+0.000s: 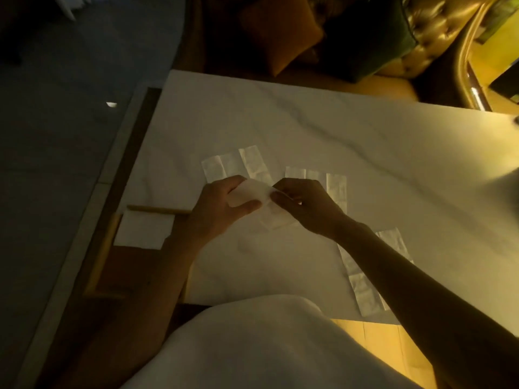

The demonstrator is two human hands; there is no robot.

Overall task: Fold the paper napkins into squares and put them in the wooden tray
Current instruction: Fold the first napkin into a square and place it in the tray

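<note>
your left hand (222,204) and right hand (302,202) each pinch an end of the napkin (248,192), held over the table's (351,130) middle. the wooden tray (105,248) sits at the left edge, nearer your left hand.

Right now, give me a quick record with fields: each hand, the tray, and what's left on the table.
Left hand: holds one end of the white paper napkin
Right hand: pinches its other end
Brown wooden tray: one folded white square napkin inside
White marble table: flat long napkins waiting, in three groups
</note>
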